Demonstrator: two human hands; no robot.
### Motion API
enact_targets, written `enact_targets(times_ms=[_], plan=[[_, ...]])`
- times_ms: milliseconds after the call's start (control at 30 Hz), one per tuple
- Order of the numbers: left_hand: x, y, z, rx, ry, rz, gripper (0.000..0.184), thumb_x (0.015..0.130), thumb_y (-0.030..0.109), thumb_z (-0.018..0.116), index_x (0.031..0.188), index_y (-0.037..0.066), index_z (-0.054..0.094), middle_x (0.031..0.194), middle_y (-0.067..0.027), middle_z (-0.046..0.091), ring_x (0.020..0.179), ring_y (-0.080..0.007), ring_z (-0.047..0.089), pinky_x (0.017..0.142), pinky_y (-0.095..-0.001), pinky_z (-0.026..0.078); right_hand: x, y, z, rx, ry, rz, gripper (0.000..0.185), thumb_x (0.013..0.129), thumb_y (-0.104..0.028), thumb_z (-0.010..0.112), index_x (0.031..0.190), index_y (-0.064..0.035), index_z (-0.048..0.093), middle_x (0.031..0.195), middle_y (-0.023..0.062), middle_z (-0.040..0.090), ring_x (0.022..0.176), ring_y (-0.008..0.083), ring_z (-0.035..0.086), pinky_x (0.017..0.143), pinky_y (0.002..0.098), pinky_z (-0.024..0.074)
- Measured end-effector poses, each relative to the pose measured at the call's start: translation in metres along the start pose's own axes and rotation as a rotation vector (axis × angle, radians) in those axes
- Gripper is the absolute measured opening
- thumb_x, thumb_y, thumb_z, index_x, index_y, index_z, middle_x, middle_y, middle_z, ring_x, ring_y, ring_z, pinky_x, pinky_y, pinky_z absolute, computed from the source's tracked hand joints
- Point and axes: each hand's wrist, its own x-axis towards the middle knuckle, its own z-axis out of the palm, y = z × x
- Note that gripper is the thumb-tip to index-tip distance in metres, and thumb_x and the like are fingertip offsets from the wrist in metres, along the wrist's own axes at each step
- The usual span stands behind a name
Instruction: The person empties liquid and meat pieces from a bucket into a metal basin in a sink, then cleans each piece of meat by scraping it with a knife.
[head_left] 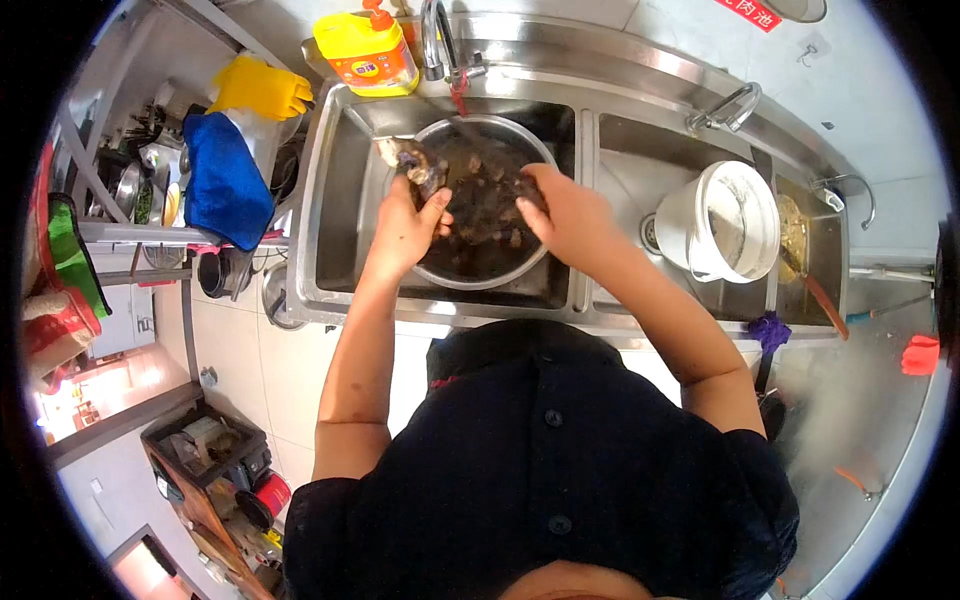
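Observation:
A round metal basin [493, 284] stands in the left sink, holding murky dark water with several brown lumps [480, 200] in it. Over the basin's left side, my left hand [408, 222] is closed around a dark, lumpy piece [427, 172] with pale patches; its exact kind does not show. My right hand [565, 218] is at the basin's right rim, its fingers curled and pressed together. Something dark shows at those fingertips, too unclear to name. The two hands are apart from each other.
A faucet [435, 40] rises behind the basin, beside a yellow detergent jug [368, 58]. In the right sink a white bucket [690, 225] sits tilted, under another faucet [728, 108]. Blue cloth [225, 180] and yellow gloves [258, 88] hang on the left rack.

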Motion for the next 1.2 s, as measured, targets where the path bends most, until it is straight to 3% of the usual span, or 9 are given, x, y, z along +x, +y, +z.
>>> enact_targets(times_ms=[33,267,600,633,700,800,1033,1133,1200], plan=[[0.000,-0.004,0.000,-0.222,-0.115,-0.022,0.030,0.096,0.013,0.051,0.120,-0.002,0.041,0.083,-0.0082,0.061,0.070,-0.0158,0.061,0.062,-0.0306,0.054,0.001,0.002,-0.002,0.030,0.010,0.040,0.034,0.088,-0.027,0.059,0.114,-0.0067,0.051,0.093,0.0173,0.064,0.082,0.0359,0.064,0.070,0.0446,0.0510],[-0.020,0.009,0.003,-0.822,-0.367,-0.176,0.037,0.093,0.010,0.054,0.128,0.004,0.043,0.086,-0.0088,0.060,0.069,-0.0134,0.055,0.053,-0.0256,0.044,0.006,0.009,0.004,0.018,0.021,-0.046,0.034,0.089,-0.026,0.058,0.115,-0.0059,0.050,0.092,0.0179,0.063,0.081,0.0373,0.063,0.069,0.0456,0.0505],[-0.025,0.001,0.006,-0.850,-0.305,-0.283,0.044,0.086,0.002,0.054,0.128,0.003,0.044,0.089,-0.0076,0.057,0.071,-0.0134,0.051,0.055,-0.0245,0.042,-0.021,0.002,0.024,-0.062,-0.102,-0.172,0.030,0.087,-0.024,0.059,0.110,-0.0066,0.051,0.086,0.0157,0.061,0.073,0.0351,0.064,0.061,0.0448,0.0511],[-0.025,0.003,0.005,-0.866,-0.332,-0.261,0.046,0.085,0.000,0.054,0.130,0.003,0.042,0.090,-0.0081,0.057,0.072,-0.0139,0.051,0.055,-0.0244,0.042,-0.017,0.004,0.027,-0.003,-0.094,-0.052,0.036,0.087,-0.024,0.060,0.116,-0.0035,0.052,0.095,0.0159,0.062,0.087,0.0366,0.062,0.071,0.0449,0.0510],[-0.025,0.007,0.006,-0.875,-0.365,-0.215,0.053,0.082,-0.004,0.053,0.132,0.003,0.039,0.094,-0.0106,0.056,0.074,-0.0161,0.051,0.057,-0.0252,0.042,-0.008,-0.002,0.021,-0.023,-0.023,-0.022,0.031,0.087,-0.024,0.060,0.111,-0.0059,0.052,0.088,0.0163,0.062,0.080,0.0362,0.063,0.066,0.0445,0.0514],[-0.014,0.001,0.006,-0.809,-0.301,-0.195,0.055,0.084,-0.002,0.052,0.137,0.004,0.036,0.093,-0.0111,0.058,0.073,-0.0155,0.054,0.054,-0.0257,0.042,-0.020,-0.013,0.028,0.042,-0.064,-0.170,0.026,0.086,-0.023,0.059,0.106,-0.0081,0.051,0.081,0.0163,0.061,0.076,0.0353,0.063,0.063,0.0444,0.0517],[0.026,-0.123,0.027,0.077,-0.388,-0.518,0.025,0.090,0.012,0.052,0.113,0.002,0.058,0.070,-0.0087,0.062,0.054,-0.0124,0.055,0.047,-0.0274,0.044,-0.029,0.032,0.028,0.256,-0.027,0.238,0.038,0.087,-0.021,0.062,0.119,-0.0044,0.051,0.096,0.0197,0.064,0.084,0.0362,0.064,0.073,0.0409,0.0507],[0.045,-0.212,0.054,0.394,-0.539,-0.411,0.025,0.090,0.017,0.052,0.104,-0.001,0.061,0.072,-0.0130,0.066,0.063,-0.0285,0.065,0.064,-0.0402,0.051,-0.035,0.059,0.020,0.273,-0.023,0.375,0.035,0.087,-0.018,0.061,0.117,-0.0030,0.050,0.093,0.0204,0.064,0.083,0.0363,0.063,0.073,0.0406,0.0493],[0.057,-0.226,0.071,0.454,-0.629,-0.408,0.028,0.089,0.018,0.054,0.111,0.001,0.060,0.096,-0.0168,0.067,0.086,-0.0341,0.065,0.080,-0.0436,0.050,-0.038,0.075,0.020,0.236,-0.022,0.390,0.034,0.087,-0.017,0.061,0.116,-0.0021,0.050,0.091,0.0210,0.063,0.083,0.0373,0.063,0.073,0.0415,0.0489]])
